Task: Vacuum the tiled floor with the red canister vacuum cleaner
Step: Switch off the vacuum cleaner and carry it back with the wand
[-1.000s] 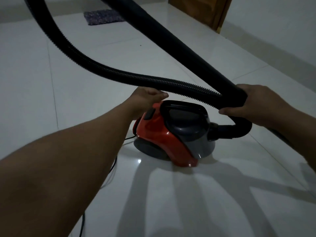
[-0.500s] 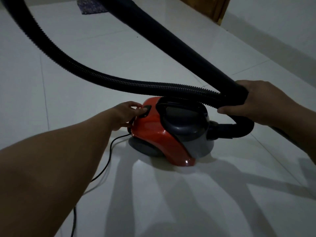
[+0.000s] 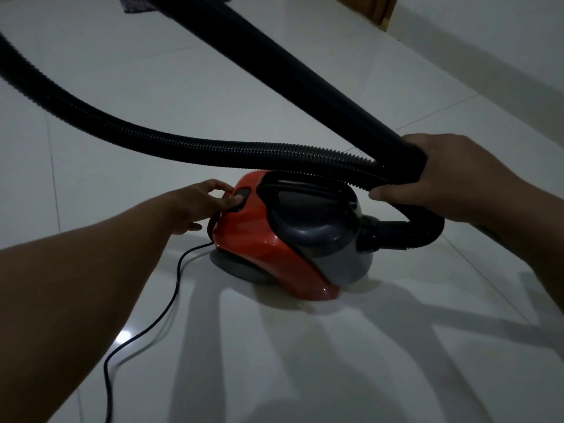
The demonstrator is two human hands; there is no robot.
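The red canister vacuum cleaner (image 3: 262, 242) with a dark grey top and handle stands on the white tiled floor (image 3: 152, 96) in the middle of the view. My left hand (image 3: 201, 206) reaches to its rear, one fingertip resting on the black button (image 3: 241, 196), the other fingers apart. My right hand (image 3: 451, 178) is closed around the black wand (image 3: 274, 62) and the ribbed hose (image 3: 183, 148) where they meet, just above the vacuum's front. The hose loops from the front port up and off to the left.
A black power cord (image 3: 158, 315) runs from the vacuum's rear toward the bottom left. A dark patterned mat (image 3: 134, 3) lies far back at the top left. A wooden door frame (image 3: 381, 9) and white wall (image 3: 503, 41) stand at the right.
My left hand has come down from beside the hose to the vacuum's rear and now touches the black button. My right hand keeps its hold on the wand and hose.
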